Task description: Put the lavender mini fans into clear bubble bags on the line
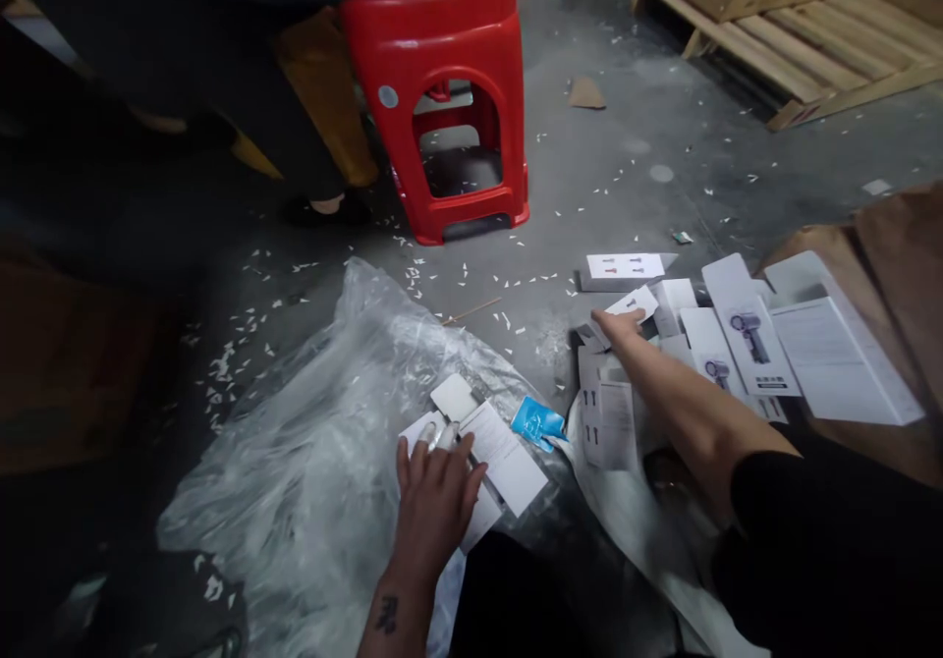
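Note:
My left hand (436, 486) rests with its fingers spread on white folded cartons (508, 462) lying on clear plastic film (331, 471). Pale wrapping or covering shows at two of its fingertips. Out to the right, my right hand (623, 326) has its fingers and thumb around the near end of a small white box (639, 301) with a printed picture; the grip is partly hidden. Around it lie more white cartons, one with a handheld fan-like device (751, 339) printed on it. A blue packet (539, 422) lies between my hands.
A red plastic stool (442, 34) stands ahead, with a person's legs (295, 118) beside it. A wooden pallet (832, 44) bears large boxes at the far right. Brown cardboard (906, 265) lies at the right edge. White paper scraps litter the grey floor (575, 196).

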